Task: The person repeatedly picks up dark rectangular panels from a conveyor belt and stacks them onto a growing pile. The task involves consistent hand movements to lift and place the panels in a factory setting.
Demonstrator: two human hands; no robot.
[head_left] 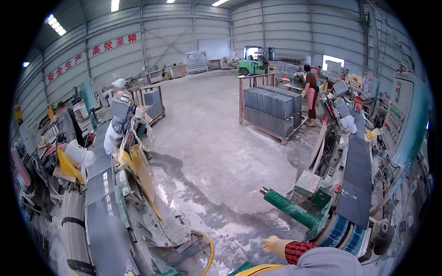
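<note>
My right hand (275,245), in a pale yellow glove with a red-and-black checked cuff, is at the lower edge right of the middle. Its fingers are curled in, and nothing shows in them. The wet floor lies beneath it, and a green cylindrical machine part (287,207) is just beyond. Of my left hand, at most a pale sliver (130,274) shows at the lower left edge; its fingers are hidden. Beside that sliver, dark grey slabs (102,202) lie in a row on the left machine line. More dark slabs (354,193) lie on the right line, ahead of blue belts (338,232).
A wooden-framed pallet of grey slabs (269,103) stands mid-right, with a person (311,94) beside it. Other people work at the left. A green forklift (253,64) is far back. A control cabinet (405,110) stands right; a yellow hose (211,253) curves across the floor.
</note>
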